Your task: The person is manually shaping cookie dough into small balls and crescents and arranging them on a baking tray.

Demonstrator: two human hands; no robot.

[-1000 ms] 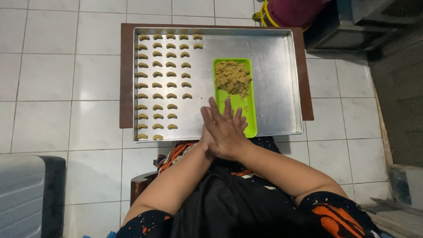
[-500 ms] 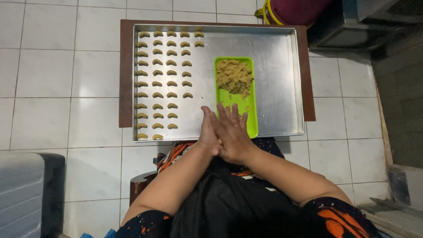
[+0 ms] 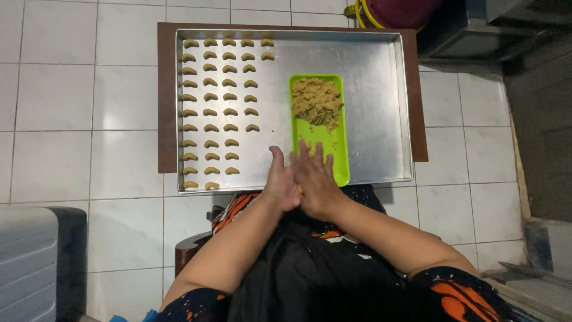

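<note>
Left first: rows of small crescent cookies (image 3: pixel 217 98) fill the left part of the metal baking tray (image 3: pixel 381 107), their tips pointing toward the person, columns running away from them. The left hand (image 3: pixel 280 185) presses palm to palm against the right hand (image 3: pixel 316 185) over the tray's near edge, fingers stretched flat; whether dough sits between the palms, I cannot tell. Just beyond the fingertips lies the green rectangular tray (image 3: pixel 336 161), long axis pointing away, with the dough heap (image 3: pixel 316 101) at its far end, nearer the right hand.
</note>
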